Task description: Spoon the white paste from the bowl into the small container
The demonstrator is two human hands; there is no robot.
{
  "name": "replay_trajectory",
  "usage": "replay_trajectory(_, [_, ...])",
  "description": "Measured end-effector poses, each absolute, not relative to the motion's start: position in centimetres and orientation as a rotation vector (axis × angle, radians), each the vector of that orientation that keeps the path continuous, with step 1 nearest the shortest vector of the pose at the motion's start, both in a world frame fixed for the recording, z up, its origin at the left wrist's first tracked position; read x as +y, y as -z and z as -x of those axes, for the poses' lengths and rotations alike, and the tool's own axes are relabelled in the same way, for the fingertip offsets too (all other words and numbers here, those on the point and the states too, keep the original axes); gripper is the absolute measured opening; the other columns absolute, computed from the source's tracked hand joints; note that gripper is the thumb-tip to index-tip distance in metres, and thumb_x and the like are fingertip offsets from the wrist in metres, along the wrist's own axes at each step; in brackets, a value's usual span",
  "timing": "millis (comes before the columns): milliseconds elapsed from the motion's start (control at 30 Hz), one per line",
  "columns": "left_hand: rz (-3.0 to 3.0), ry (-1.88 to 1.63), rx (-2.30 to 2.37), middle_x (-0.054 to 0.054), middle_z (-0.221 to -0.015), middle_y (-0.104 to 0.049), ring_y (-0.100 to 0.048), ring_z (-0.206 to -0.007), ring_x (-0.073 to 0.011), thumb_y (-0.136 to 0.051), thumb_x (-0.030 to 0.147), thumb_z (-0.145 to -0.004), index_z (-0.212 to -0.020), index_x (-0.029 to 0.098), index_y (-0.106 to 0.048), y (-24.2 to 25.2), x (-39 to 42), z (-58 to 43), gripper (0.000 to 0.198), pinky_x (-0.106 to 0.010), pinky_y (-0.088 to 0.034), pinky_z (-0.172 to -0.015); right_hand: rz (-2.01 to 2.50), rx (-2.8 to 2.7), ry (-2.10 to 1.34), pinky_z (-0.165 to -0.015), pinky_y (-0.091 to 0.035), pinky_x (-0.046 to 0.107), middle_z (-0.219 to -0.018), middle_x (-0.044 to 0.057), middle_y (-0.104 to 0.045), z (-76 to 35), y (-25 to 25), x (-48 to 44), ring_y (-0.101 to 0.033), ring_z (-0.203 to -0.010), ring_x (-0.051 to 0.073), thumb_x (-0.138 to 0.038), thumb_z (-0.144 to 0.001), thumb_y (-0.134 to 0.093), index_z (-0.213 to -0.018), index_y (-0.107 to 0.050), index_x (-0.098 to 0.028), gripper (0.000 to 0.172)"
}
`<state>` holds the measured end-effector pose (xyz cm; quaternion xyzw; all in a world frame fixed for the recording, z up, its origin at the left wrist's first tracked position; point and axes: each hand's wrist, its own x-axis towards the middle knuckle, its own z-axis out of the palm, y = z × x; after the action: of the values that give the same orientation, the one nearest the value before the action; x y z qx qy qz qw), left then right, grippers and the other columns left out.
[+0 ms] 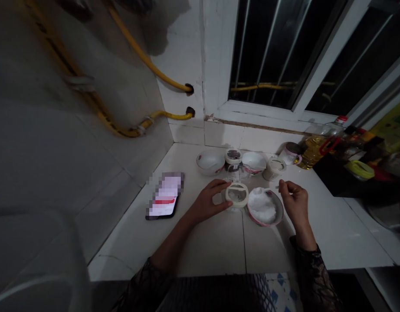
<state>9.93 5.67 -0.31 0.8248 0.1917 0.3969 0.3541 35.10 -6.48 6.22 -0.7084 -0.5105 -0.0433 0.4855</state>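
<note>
My left hand (209, 200) is wrapped round a small clear jar with a cream lid (236, 195) on the white counter (216, 247). Just right of the jar stands a bowl (264, 208) filled with white powder or crystals. My right hand (293, 200) hovers at the bowl's right rim, fingers pinched on a thin pale handle, perhaps a small spoon, too small to name. Both forearms wear dark lace sleeves.
Behind stand two white bowls (210, 162) (254, 162), a dark-filled jar (233, 159), a lidded cup (273, 168), a mug (291, 153) and an oil bottle (319, 145). A phone (165, 196) lies left. Yellow pipes (161, 117) run along the wall. A barred window (284, 52) is above.
</note>
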Motion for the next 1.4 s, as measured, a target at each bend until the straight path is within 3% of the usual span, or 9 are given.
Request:
replay_trajectory(133, [-2.147, -1.02, 0.511, -0.011, -0.124, -0.061, -0.061, -0.115, -0.0241, -0.073, 0.037, -0.083, -0.131, 0.024, -0.062, 0.2, 5.6, -9.9, 0.051, -0.043, -0.051, -0.102, 1.771, -1.555, 0.305, -0.08, -0.039, 0.035, -0.053, -0.002, -0.058, -36.1, -4.5, -6.3, -0.05, -0.053, 0.013, -0.045, -0.095, -0.046, -0.059, -0.055, -0.021, 0.044])
replay_trajectory(267, [-2.149, -1.021, 0.526, -0.01, -0.124, -0.062, -0.061, -0.115, -0.0244, -0.073, 0.038, -0.082, -0.131, 0.026, -0.062, 0.2, 5.5, -9.8, 0.051, -0.043, -0.052, -0.102, 1.721, -1.761, 0.247, -0.085, -0.038, 0.033, -0.053, -0.005, -0.055, -36.0, -3.6, -6.0, -0.047, -0.05, 0.01, -0.04, -0.1, -0.041, -0.061, -0.052, -0.021, 0.044])
replay_trajectory(533, [-2.152, -0.979, 0.552, -0.01, -0.125, -0.062, -0.062, -0.115, -0.0241, -0.073, 0.037, -0.082, -0.132, 0.027, -0.061, 0.0, 5.4, -9.6, 0.052, -0.043, -0.052, -0.102, 1.709, -1.664, 0.189, -0.08, -0.04, 0.03, -0.053, -0.005, -0.055, -36.7, -3.2, -6.2, -0.05, -0.054, 0.012, -0.038, -0.098, -0.047, -0.06, -0.051, -0.021, 0.042])
replay_trajectory(767, [-2.171, -0.994, 0.545, -0.01, -0.124, -0.062, -0.062, -0.115, -0.0243, -0.072, 0.037, -0.083, -0.133, 0.027, -0.059, 0.1, 5.4, -9.7, 0.052, -0.044, -0.052, -0.101, 1.722, -1.64, 0.101, -0.079, -0.041, 0.03, -0.048, -0.006, -0.045, -36.3, -2.7, -5.9, -0.042, -0.049, 0.01, -0.039, -0.096, -0.046, -0.055, -0.043, -0.021, 0.045])
replay_trajectory(933, [-2.165, -0.995, 0.559, -0.011, -0.125, -0.062, -0.062, -0.115, -0.0246, -0.072, 0.038, -0.083, -0.133, 0.026, -0.06, 0.0, 5.3, -9.7, 0.052, -0.043, -0.053, -0.1, 1.758, -1.545, 0.035, -0.076, -0.042, 0.031, -0.049, -0.004, -0.048, -36.3, -2.9, -6.2, -0.044, -0.053, 0.012, -0.044, -0.094, -0.047, -0.053, -0.046, -0.022, 0.046])
replay_trajectory(1067, [-2.17, -0.984, 0.555, -0.011, -0.124, -0.062, -0.062, -0.114, -0.0244, -0.072, 0.037, -0.083, -0.133, 0.026, -0.06, -0.2, 5.3, -9.7, 0.052, -0.043, -0.053, -0.101, 1.796, -1.41, -0.024, -0.068, -0.04, 0.029, -0.048, -0.002, -0.048, -36.5, -3.1, -6.5, -0.048, -0.058, 0.014, -0.051, -0.09, -0.05, -0.051, -0.049, -0.022, 0.049])
replay_trajectory(1233, [-2.173, -0.995, 0.559, -0.01, -0.124, -0.061, -0.062, -0.115, -0.0242, -0.072, 0.038, -0.083, -0.132, 0.026, -0.06, 0.0, 5.3, -9.7, 0.052, -0.043, -0.053, -0.101, 1.801, -1.212, -0.134, -0.057, -0.036, 0.027, -0.049, -0.003, -0.045, -36.4, -4.3, -7.1, -0.044, -0.054, 0.013, -0.058, -0.088, -0.051, -0.051, -0.048, -0.021, 0.052])
replay_trajectory(1400, [-2.163, -0.986, 0.568, -0.01, -0.125, -0.061, -0.061, -0.115, -0.0243, -0.071, 0.039, -0.084, -0.132, 0.026, -0.06, 0.2, 5.3, -9.8, 0.052, -0.044, -0.052, -0.102, 1.685, -1.179, 0.075, -0.059, -0.04, 0.028, -0.057, 0.0, -0.054, -33.9, -6.4, -7.5, -0.051, -0.061, 0.015, -0.048, -0.092, -0.053, -0.058, -0.053, -0.021, 0.043])
